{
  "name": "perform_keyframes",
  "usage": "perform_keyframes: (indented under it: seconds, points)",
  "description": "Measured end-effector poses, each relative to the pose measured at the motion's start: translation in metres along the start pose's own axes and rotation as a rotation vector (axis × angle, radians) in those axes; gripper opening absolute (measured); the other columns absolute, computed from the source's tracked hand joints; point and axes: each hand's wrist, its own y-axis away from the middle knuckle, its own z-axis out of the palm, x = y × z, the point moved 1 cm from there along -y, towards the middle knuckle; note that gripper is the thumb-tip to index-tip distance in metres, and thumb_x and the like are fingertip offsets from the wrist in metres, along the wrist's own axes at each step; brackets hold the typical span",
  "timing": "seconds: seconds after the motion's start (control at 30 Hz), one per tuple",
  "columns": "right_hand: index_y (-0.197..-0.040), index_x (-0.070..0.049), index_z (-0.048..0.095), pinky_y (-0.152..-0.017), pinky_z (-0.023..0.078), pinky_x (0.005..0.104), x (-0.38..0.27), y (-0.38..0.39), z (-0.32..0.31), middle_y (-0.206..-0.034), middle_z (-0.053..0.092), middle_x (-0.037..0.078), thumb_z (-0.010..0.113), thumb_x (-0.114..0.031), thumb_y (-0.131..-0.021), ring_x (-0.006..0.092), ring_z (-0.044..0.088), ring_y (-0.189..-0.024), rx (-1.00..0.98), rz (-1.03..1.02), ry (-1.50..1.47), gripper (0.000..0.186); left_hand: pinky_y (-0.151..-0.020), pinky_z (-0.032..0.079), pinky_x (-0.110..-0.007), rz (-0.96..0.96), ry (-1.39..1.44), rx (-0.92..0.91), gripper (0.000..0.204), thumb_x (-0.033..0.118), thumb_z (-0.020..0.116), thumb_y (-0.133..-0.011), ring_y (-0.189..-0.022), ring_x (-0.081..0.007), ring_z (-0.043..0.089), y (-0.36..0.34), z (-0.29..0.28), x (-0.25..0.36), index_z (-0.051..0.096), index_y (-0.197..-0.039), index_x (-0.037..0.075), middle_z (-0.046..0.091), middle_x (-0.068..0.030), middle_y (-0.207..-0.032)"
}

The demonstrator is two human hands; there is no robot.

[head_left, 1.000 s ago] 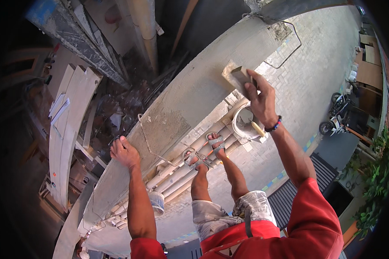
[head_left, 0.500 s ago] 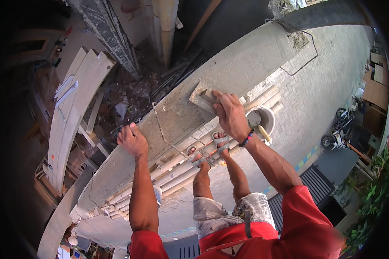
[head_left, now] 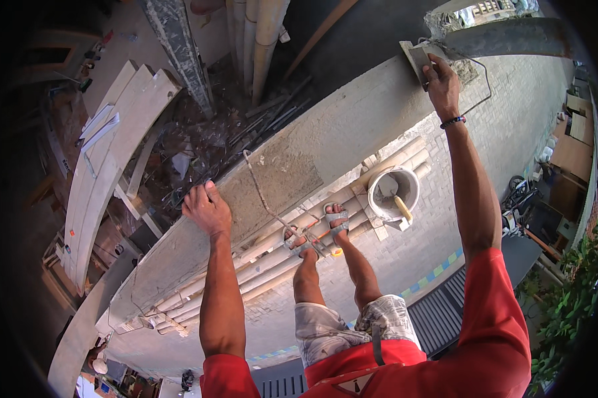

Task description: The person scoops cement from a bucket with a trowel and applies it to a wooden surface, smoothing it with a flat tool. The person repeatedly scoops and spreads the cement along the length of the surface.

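Note:
My right hand point(head_left: 444, 85) is closed on the handle of a plastering float point(head_left: 413, 60), reached out to the far right end of a long concrete ledge point(head_left: 372, 99). The float sits there beside a dark curved pipe point(head_left: 505, 38). On the far edge of the ledge, at left, my left hand point(head_left: 207, 208) holds on with bent fingers. Between my hands the surface shows a smooth damp stretch and a rougher patch point(head_left: 282, 174). A bent steel rod point(head_left: 254, 182) sticks out across the ledge near my left hand.
A white bucket point(head_left: 415, 188) with a yellow-handled trowel point(head_left: 402, 207) stands right of my feet. I stand on bamboo poles point(head_left: 259, 272) along the ledge. Beyond it are debris point(head_left: 186, 162), a curved pale board point(head_left: 116, 166) and upright poles point(head_left: 262, 50). A thin wire point(head_left: 490, 79) loops at right.
My right hand has swept the float from mid-ledge to its far right end, stretching the arm out. My left hand stays on the edge. The bucket is now fully uncovered.

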Motion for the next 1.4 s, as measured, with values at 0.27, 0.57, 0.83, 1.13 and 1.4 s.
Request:
perform_keyframes:
  seconds: [0.27,0.57,0.83,1.13,1.4]
  points:
    - [-0.124,0.000,0.059,-0.085,0.050,0.0443,-0.106,0.203,0.082,-0.101,0.064,0.022,0.059,-0.004,-0.089,0.0394,0.061,-0.096,-0.490,-0.293,-0.078,0.034,-0.092,0.036,-0.050,0.012,-0.012,0.012,0.042,0.036,0.042,-0.103,-0.096,-0.0327,0.055,-0.001,-0.001,-0.001,0.065,-0.095,0.002,0.063,-0.0104,-0.096]
    - [-0.123,0.001,0.064,-0.063,0.047,0.0299,-0.094,0.038,-0.008,-0.079,0.065,0.005,0.058,-0.014,-0.094,0.0131,0.057,-0.069,-0.383,0.057,-0.054,0.033,-0.092,0.037,-0.050,0.010,-0.017,0.002,0.041,0.035,0.043,-0.103,-0.094,-0.0327,0.055,0.002,-0.005,0.000,0.064,-0.089,0.003,0.062,-0.0112,-0.094]
    - [-0.111,-0.006,0.072,-0.076,0.051,0.0287,-0.086,-0.142,-0.008,-0.092,0.069,0.004,0.049,-0.013,-0.096,0.0132,0.064,-0.091,-0.639,0.205,0.514,0.028,-0.090,0.037,-0.050,0.031,-0.038,0.027,0.038,0.034,0.046,-0.101,-0.089,-0.0323,0.055,0.004,-0.009,-0.009,0.063,-0.086,0.003,0.060,-0.0106,-0.089]
    - [-0.106,-0.011,0.074,-0.085,0.056,0.0392,-0.069,-0.179,0.066,-0.096,0.073,0.012,0.061,-0.012,-0.079,0.0338,0.068,-0.098,-0.883,-0.846,1.420,0.030,-0.088,0.039,-0.049,0.059,-0.037,0.026,0.037,0.033,0.046,-0.101,-0.089,-0.0326,0.055,0.003,-0.007,-0.003,0.061,-0.084,0.004,0.059,-0.0105,-0.087]
    - [-0.073,-0.001,0.068,-0.067,0.055,0.0389,-0.096,-0.096,0.126,-0.057,0.065,0.015,0.050,-0.020,-0.088,0.0277,0.069,-0.067,-1.044,-1.052,0.969,0.029,-0.092,0.036,-0.049,0.025,-0.011,-0.009,0.034,0.034,0.048,-0.099,-0.092,-0.0309,0.053,0.004,-0.005,-0.007,0.063,-0.086,0.007,0.060,-0.0087,-0.090]
